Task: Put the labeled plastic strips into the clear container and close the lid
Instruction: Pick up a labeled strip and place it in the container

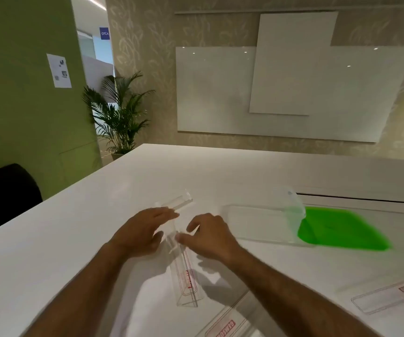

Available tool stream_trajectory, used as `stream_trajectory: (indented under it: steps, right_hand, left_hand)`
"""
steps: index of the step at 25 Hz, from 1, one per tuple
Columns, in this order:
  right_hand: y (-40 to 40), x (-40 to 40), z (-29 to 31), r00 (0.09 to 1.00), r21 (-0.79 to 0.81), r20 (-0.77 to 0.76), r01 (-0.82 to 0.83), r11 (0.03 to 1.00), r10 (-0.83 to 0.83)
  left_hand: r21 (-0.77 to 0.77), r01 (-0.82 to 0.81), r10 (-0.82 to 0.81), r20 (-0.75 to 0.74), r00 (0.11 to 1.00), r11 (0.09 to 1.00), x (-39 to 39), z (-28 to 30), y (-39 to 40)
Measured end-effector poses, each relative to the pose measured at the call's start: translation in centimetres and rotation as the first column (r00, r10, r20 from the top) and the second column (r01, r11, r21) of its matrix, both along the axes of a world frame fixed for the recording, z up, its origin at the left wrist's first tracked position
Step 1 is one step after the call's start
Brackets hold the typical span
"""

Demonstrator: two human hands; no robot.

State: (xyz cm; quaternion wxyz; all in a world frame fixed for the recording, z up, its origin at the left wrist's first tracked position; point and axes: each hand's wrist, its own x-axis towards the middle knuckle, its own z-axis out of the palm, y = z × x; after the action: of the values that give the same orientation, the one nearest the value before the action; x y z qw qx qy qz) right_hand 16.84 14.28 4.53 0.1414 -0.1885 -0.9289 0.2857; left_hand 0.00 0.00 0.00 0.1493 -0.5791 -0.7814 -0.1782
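Your left hand [138,233] and right hand [208,235] pinch one clear, red-labeled plastic strip [182,268] on the smooth white desk [74,215], grip narrow.

The worktop [98,215] is plain white. The strips [186,276] are clear plastic with red outlines and red labels. The container [256,222] is colourless; its lid [342,229], toward the worktop's right edge, is bright green.

A blue wall sign [104,33] reads "OTCA"; the nearest plastic strip [222,330] bears a red label, seemingly "GEMSON", its end cut off
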Motion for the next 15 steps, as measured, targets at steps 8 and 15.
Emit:
stream_trajectory:
  steps: [8, 15]
  right_hand:
    - [-1.0, 0.1, -2.1, 0.993, -0.384, 0.09, -0.034, 0.923, 0.074]
    - [2.0, 0.7, -0.9, 0.996, -0.56, 0.047, -0.031, 0.828, 0.069]
  left_hand:
    - [0.077, -0.053, 0.054, -0.016, 0.998, 0.996, 0.1, -2.7, -1.1]
    - [0.125, -0.015, 0.017, -0.013, 1.0, 0.992, 0.1, -2.6, -0.9]
